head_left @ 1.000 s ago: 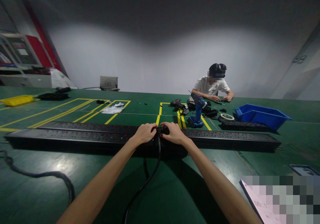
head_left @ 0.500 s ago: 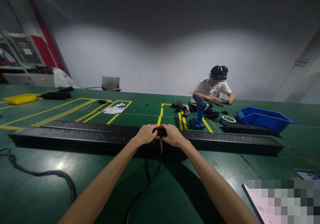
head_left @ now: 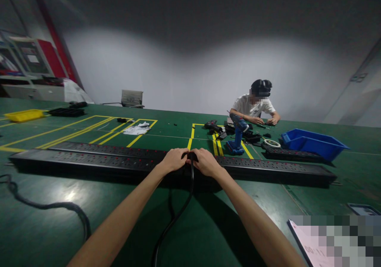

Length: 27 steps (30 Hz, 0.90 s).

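A long black power strip (head_left: 268,169) with red-dotted sockets lies crosswise before me, another power strip (head_left: 80,146) right behind it. At its middle, my left hand (head_left: 175,159) and my right hand (head_left: 204,161) meet with bent fingers around the end of a thick black power cable (head_left: 190,191). Both hands are closed there, thumbs and fingertips close together. The exact grip and the cable's end are hidden by the fingers. From between the hands the cable hangs down toward me.
A blue cordless drill (head_left: 236,134) stands upright beyond the strips. To its right are a tape roll (head_left: 272,143) and a blue bin (head_left: 314,142). A co-worker (head_left: 256,104) sits across the table. Another black cable (head_left: 44,206) lies at left; a tablet (head_left: 309,239) is at lower right.
Both hands stay at the middle of the strip, with only slight finger movement. The hanging cable has shifted a little. The view has moved slightly.
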Motion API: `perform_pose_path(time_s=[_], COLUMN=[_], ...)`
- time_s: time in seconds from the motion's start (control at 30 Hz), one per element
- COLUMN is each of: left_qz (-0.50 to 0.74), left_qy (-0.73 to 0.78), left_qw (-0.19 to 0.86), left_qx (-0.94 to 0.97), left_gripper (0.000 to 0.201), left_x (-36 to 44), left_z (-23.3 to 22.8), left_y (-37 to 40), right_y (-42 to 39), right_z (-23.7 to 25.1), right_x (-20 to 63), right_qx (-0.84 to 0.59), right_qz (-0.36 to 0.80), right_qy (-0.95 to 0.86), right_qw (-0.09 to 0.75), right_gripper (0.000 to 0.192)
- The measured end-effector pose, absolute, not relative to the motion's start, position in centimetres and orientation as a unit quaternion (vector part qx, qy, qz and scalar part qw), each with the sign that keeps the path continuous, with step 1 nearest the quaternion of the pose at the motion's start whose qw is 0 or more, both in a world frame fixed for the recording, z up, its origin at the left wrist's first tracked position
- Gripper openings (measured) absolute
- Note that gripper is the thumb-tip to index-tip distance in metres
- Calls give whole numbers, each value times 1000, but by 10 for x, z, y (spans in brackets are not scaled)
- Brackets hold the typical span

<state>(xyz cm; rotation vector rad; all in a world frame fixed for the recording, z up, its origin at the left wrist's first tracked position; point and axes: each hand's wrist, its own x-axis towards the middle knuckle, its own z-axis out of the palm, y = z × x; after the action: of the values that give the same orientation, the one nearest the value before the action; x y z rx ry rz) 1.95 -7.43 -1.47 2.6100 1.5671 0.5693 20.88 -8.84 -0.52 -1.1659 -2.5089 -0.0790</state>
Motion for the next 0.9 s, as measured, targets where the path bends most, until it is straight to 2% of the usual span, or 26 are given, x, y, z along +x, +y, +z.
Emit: perform_pose_path(time_s=[0.17,0.5,0.7,0.9], left_qz=[194,196,190,178], left_qy=[507,506,512,516], left_qw=[25,26,32,31], left_qx=[839,839,837,837], left_gripper=[30,31,32,31], left_x=[19,19,19,19], left_z=[-16,-19,-17,-13], left_y=[-75,-72,-73,-76], right_y=[-83,-86,-77,-67], right_z=[-10,-8,-12,-12], right_x=[211,210,215,216], right_qx=[-411,-414,-420,-407], right_qz=[13,-12,112,231], right_qy=[-887,-892,-863,-825], right_qw=[209,179,260,316], right_gripper=[35,25,34,30])
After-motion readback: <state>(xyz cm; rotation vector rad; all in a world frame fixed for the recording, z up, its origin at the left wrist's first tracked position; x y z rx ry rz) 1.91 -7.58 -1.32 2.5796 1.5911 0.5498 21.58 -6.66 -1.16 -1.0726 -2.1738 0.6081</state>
